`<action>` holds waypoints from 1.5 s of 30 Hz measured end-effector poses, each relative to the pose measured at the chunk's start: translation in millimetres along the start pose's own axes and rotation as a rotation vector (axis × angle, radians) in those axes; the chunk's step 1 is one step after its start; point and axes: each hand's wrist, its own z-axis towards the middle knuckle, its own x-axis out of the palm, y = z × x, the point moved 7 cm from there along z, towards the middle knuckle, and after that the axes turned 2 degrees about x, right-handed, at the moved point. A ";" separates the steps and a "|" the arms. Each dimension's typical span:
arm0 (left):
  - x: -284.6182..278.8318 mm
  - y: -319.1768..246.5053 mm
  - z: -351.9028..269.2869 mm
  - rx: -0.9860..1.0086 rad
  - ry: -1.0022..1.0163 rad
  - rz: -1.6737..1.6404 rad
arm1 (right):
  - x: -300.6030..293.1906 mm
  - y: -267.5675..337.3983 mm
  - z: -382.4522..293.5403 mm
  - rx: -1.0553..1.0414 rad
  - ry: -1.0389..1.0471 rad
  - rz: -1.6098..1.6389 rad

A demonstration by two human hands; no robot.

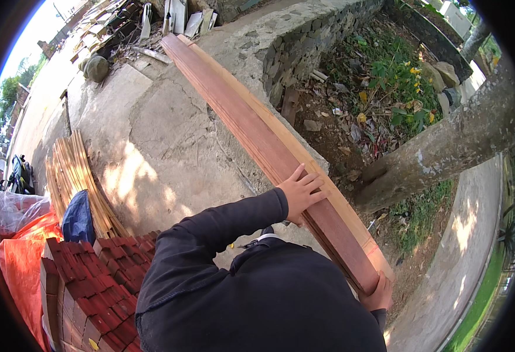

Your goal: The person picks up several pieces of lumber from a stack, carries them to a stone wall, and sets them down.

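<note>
A stack of long reddish-brown wooden boards (239,108) runs diagonally before me, with a paler wooden plank (279,127) along its far side. My left hand (303,193) lies across the upper board, its fingers spread over the top face towards the pale plank and its palm at the near edge. At the lower end, my right hand (379,292) grips the corner of the boards, fingers on the end and top. Part of that hand is hidden behind the wood. What supports the boards underneath cannot be seen.
Red roof tiles (103,295) are stacked at lower left, near an orange tarp (24,259) and bundled wooden strips (75,185). A leaning tree trunk (442,141) and low stone wall (301,48) stand right. Rubble (103,37) lies at the far end.
</note>
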 end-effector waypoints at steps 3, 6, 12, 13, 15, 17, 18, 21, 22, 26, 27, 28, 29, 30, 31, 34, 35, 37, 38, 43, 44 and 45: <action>22.1 -2.2 20.3 0.105 0.206 0.051 | 2.2 -6.6 1.8 -0.020 -0.044 0.015; 28.3 1.6 19.9 0.108 0.193 0.041 | -5.1 2.6 -0.7 0.027 -0.022 0.037; 30.9 1.2 18.7 0.118 0.159 0.053 | 6.8 -11.3 -3.5 -0.072 -0.064 0.037; 31.3 0.9 17.2 0.122 0.159 0.051 | 4.3 -6.9 -1.9 -0.063 -0.058 0.049; 28.9 2.7 16.7 0.115 0.167 0.044 | 0.6 -2.5 0.5 -0.044 -0.042 0.055; 28.2 3.4 17.3 0.105 0.179 0.030 | 0.1 -3.8 1.5 -0.031 -0.024 0.041; 29.7 4.3 16.7 0.096 0.184 0.021 | -1.2 -3.0 2.5 -0.022 -0.011 0.037; 29.9 -4.3 13.7 0.005 0.172 0.111 | -2.3 -2.9 3.6 -0.032 0.028 0.022; 27.3 -8.6 11.3 -0.041 0.165 0.161 | -0.7 -5.5 3.7 -0.052 0.039 0.017; -13.1 -62.5 -14.1 -0.291 -0.155 0.078 | -3.2 -5.9 11.0 -0.232 0.033 0.112; -15.1 -78.9 -29.6 -0.344 -0.263 -0.027 | -7.9 -0.2 14.4 -0.299 0.013 0.158; -14.8 -98.7 -43.2 -0.390 -0.373 -0.127 | -12.8 7.1 18.3 -0.360 -0.006 0.210; -13.8 -120.5 -57.3 -0.435 -0.491 -0.222 | -18.4 14.8 23.0 -0.424 -0.022 0.263; -7.9 -142.6 -75.2 -0.525 -0.503 -0.329 | -25.5 27.6 27.1 -0.514 -0.030 0.250; 4.0 -165.1 -94.3 -0.635 -0.481 -0.414 | -34.0 44.5 29.0 -0.610 -0.037 0.244; 51.3 -242.9 -156.0 -0.896 -0.408 -0.543 | -44.1 75.6 28.9 -0.879 -0.048 0.216; 63.5 -270.1 -176.6 -0.980 -0.382 -0.577 | -44.0 84.4 27.6 -0.967 -0.040 0.205; 57.1 -320.1 -209.9 -1.080 -0.417 -0.550 | -41.7 97.3 26.4 -1.024 0.003 0.196; 51.7 -342.9 -225.8 -1.139 -0.449 -0.520 | -37.7 104.1 26.1 -1.102 0.007 0.202; 40.5 -449.7 -301.7 -1.512 -0.668 -0.374 | -19.9 189.1 -42.9 -1.418 0.230 0.318; 43.4 -469.3 -311.9 -1.578 -0.723 -0.340 | -15.9 206.3 -68.9 -1.514 0.273 0.312; 44.1 -489.3 -320.6 -1.636 -0.780 -0.312 | -14.7 221.0 -97.8 -1.601 0.331 0.330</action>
